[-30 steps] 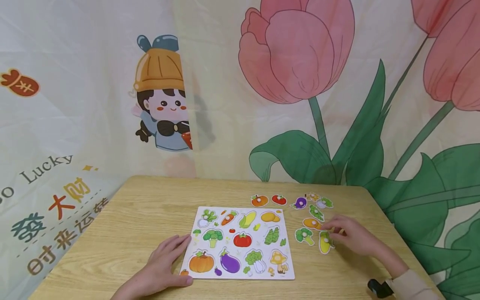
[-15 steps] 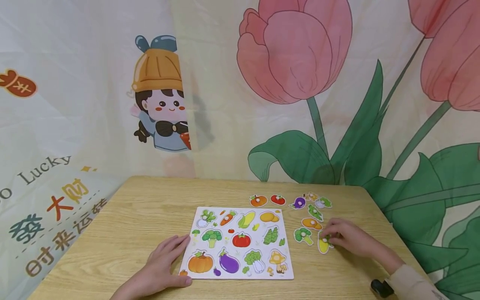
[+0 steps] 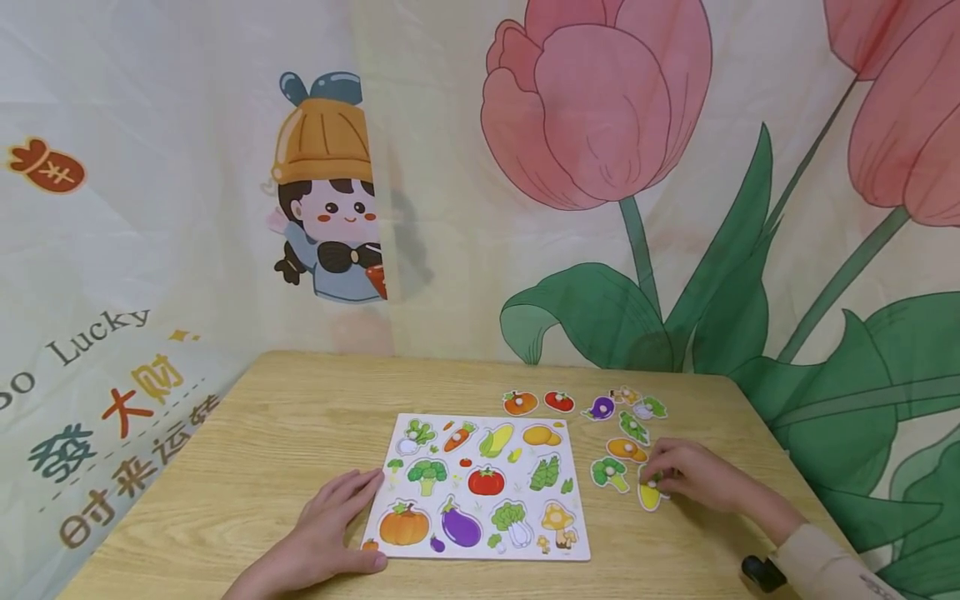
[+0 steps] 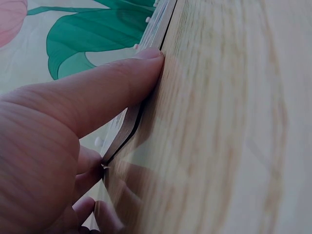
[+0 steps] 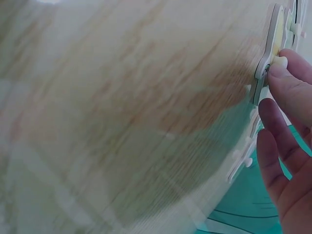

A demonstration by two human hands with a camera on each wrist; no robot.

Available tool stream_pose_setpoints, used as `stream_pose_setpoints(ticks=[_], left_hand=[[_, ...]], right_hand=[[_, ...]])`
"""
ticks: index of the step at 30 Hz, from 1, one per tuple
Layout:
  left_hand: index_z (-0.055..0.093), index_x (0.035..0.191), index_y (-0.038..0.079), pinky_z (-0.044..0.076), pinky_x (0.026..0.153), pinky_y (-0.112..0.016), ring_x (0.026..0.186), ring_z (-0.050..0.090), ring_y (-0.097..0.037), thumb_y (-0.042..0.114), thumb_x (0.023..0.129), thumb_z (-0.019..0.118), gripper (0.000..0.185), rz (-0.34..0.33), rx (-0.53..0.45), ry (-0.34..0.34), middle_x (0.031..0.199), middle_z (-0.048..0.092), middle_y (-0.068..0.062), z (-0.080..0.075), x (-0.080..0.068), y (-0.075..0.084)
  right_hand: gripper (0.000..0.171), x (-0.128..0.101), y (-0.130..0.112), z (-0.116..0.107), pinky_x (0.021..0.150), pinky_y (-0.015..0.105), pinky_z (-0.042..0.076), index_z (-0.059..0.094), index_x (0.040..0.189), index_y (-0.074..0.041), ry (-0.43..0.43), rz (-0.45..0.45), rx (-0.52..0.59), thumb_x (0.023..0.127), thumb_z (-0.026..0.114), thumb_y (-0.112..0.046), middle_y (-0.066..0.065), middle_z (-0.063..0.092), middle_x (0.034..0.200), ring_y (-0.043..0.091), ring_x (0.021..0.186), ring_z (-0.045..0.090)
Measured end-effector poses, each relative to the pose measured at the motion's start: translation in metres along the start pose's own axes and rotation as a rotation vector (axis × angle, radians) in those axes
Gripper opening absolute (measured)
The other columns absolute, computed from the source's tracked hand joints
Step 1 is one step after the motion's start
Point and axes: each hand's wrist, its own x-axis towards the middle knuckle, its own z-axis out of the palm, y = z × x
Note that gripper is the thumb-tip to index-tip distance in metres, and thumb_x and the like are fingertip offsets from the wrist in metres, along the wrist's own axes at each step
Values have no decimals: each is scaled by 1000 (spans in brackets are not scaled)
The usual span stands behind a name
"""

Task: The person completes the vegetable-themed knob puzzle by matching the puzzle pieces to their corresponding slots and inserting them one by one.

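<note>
A white vegetable puzzle board lies on the table, with a radish and a carrot piece set in its top row. My left hand rests at its lower left corner, thumb along the front edge and fingers against the left side. In the left wrist view the thumb touches the board's edge. Right of the board, my right hand holds the yellow corn puzzle piece. The right wrist view shows thumb and forefinger pinching its white knob, with the other fingers loosely bent.
Beside the corn lie a broccoli piece, a potato piece and a green piece. Farther back are eggplant, tomato and pumpkin pieces, among others. A printed curtain hangs behind the table.
The right hand's fingers have closed in on the corn piece's knob and now cover more of its upper part. The left hand and the board stay in place.
</note>
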Motion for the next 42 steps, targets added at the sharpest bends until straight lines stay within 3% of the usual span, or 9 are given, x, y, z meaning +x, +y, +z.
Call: stream_pose_setpoints(ticks=[18,28,33,42], left_hand=[[39,165,10,18,114,-82,155,20,-50,62,74,90,116,-4,-11,-12,168,38,-18,1,3,0],[40,165,10,18,114,-82,155,19,-50,60,74,91,116,-5,-21,-18,168,38,-17,1,4,2],[40,164,8,19,114,-82,155,21,-50,61,75,90,115,1,4,-15,168,38,-17,1,4,1],[40,164,8,20,113,-82,154,22,-50,63,75,89,116,-1,16,-15,167,38,-17,0,2,-1]], right_hand=[[21,4,-3,-5,79,25,59,85,100,-21,-34,22,-82,89,83,-2,-11,67,99,1,91,61],[10,3,-10,-5,71,22,55,84,97,-22,-19,64,-80,91,85,-14,-14,64,97,-2,82,56],[6,8,-19,-2,65,21,51,84,94,-24,25,99,-107,92,85,-19,-17,61,90,-2,77,53],[6,34,-47,22,61,22,46,82,90,-27,221,248,-74,89,88,-24,-20,63,81,4,71,52]])
